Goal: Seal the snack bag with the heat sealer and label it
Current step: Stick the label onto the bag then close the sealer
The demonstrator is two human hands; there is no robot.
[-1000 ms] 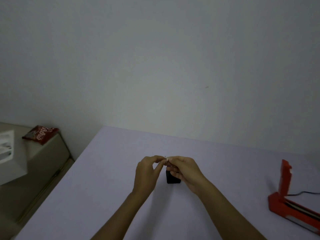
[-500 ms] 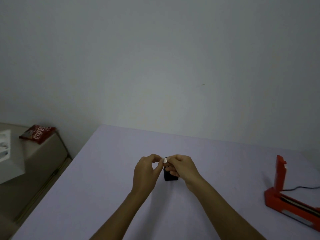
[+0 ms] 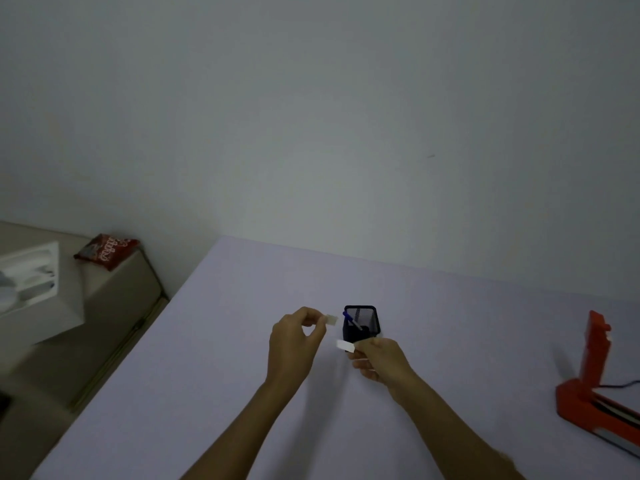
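My left hand (image 3: pixel 294 344) pinches a small white label (image 3: pixel 331 319) between thumb and forefinger above the table. My right hand (image 3: pixel 377 358) pinches a second small white strip (image 3: pixel 345 346), likely the label's backing, just in front of a black mesh pen cup (image 3: pixel 361 323) with a blue pen in it. The red heat sealer (image 3: pixel 595 386) stands at the right edge with its arm raised. The red snack bag (image 3: pixel 107 251) lies on a low cabinet off the table to the far left.
The table (image 3: pixel 242 341) has a pale lilac top against a bare wall. A white box (image 3: pixel 31 282) sits on the beige cabinet at left. A black cord (image 3: pixel 620 385) runs behind the sealer.
My hands were together in front of the pen cup, both pinching one white piece. They have drawn apart, each holding a separate white piece, and the cup is in plain sight.
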